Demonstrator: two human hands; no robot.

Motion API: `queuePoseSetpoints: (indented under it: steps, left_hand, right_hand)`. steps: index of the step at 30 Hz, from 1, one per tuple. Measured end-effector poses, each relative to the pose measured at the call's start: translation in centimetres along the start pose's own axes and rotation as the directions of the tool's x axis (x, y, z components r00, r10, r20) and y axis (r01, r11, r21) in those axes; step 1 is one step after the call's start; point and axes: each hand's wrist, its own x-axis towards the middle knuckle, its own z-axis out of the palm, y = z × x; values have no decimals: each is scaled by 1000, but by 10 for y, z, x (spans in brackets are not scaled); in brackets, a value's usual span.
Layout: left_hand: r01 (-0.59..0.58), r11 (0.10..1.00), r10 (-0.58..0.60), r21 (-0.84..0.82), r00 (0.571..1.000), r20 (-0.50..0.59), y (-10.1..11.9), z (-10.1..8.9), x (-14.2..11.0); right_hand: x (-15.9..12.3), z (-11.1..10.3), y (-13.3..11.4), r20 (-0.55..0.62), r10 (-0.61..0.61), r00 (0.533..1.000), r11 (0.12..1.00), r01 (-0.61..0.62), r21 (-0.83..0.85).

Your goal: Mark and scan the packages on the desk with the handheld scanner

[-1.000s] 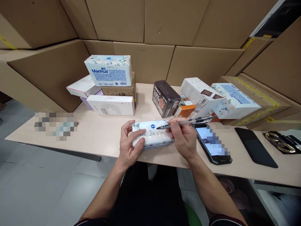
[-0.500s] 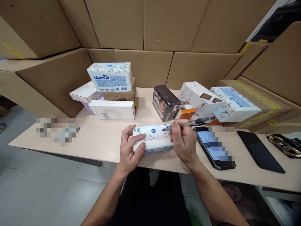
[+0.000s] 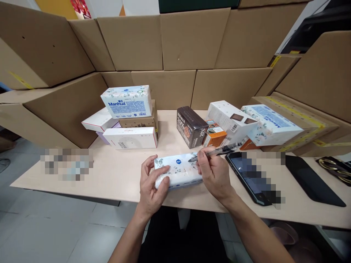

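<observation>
Close to the table's front edge is a white floral tissue pack (image 3: 179, 171) with a small blue logo on top. My left hand (image 3: 153, 182) grips its left end, with thumb and fingers spread over the top and near side. A clear pen with a grey tip (image 3: 219, 150) sits in the pinch of my right hand (image 3: 215, 170). Its tip points left over the right part of the pack's top; I cannot tell whether it touches the wrapper. The right hand lies against the pack's right end.
Behind stand a dark brown box (image 3: 191, 127), an orange box (image 3: 215, 134), a white box (image 3: 231, 118) and another tissue pack (image 3: 271, 124). A Manhua pack (image 3: 127, 102) tops the left stack beside a power bank box (image 3: 131, 138). A phone (image 3: 248, 179) and black slab (image 3: 314, 180) lie right. Cardboard boxes (image 3: 164, 89) wall the back.
The camera view has tilted up, so the scene sits lower in the picture. The phone's screen looks dimmer. Both hands keep their holds, and the pen tip has barely shifted over the pack.
</observation>
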Motion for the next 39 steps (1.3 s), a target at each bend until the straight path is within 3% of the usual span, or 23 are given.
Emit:
queuePoseSetpoints:
  steps: [14, 20, 22, 24, 26, 28, 30, 32, 35, 39]
  left_hand:
    - [3, 1000, -3, -19, 1000, -1, 0, -1, 1]
    - [-29, 999, 29, 15, 999, -20, -2, 1, 1]
    - [-25, 999, 25, 22, 999, -35, -3, 1, 1]
    - [-17, 1000, 17, 20, 999, -45, -4, 2, 0]
    - [-12, 1000, 13, 22, 999, -48, -5, 2, -1]
    - [-11, 1000, 12, 26, 999, -47, -6, 2, -1]
    - [-11, 1000, 12, 22, 999, -52, -6, 2, -1]
    - [-10, 1000, 10, 13, 998, -56, -5, 2, 0]
    - [-1, 1000, 1, 2, 998, -58, -5, 2, 1]
    - [-10, 1000, 10, 0, 998, -67, -5, 3, 1]
  right_hand:
    - [-2, 1, 1, 16, 36, 999, 990, -38, 136]
    - [-8, -4, 7, -178, 165, 970, 905, -77, 419]
    - [-10, -10, 17, -254, 146, 956, 930, -44, 366]
    - [-13, -18, 29, -271, 68, 960, 981, -15, 194]
    - [-18, -26, 41, -182, -60, 981, 998, 55, -29]
    - [-25, -34, 49, 24, -147, 989, 960, 149, -236]
    - [-32, -38, 52, 260, -120, 958, 877, 225, -424]
    - [-36, -38, 53, 418, -18, 908, 745, 290, -600]
    - [-38, -32, 52, 489, 69, 869, 588, 361, -724]
    - [-34, -24, 53, 499, 74, 864, 564, 376, -735]
